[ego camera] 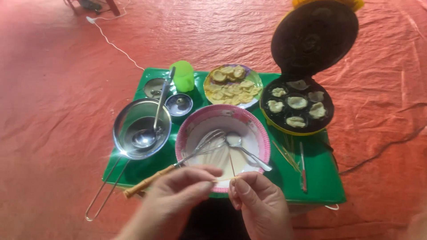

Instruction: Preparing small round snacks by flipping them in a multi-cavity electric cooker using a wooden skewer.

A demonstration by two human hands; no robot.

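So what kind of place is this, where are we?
Probably a makeshift floor-level cooking spot, maybe at home. A low green table stands on an orange-red floor covering, with an open round electric snack maker cooking small cakes and a pink-rimmed bowl of pale batter.

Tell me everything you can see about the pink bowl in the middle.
The pink bowl is round, with a patterned pink rim and a white inside holding a shallow layer of pale batter. It sits upright on the green tray, in front of the plate of cooked pieces. A whisk with a wooden handle and a metal spoon lean inside it.
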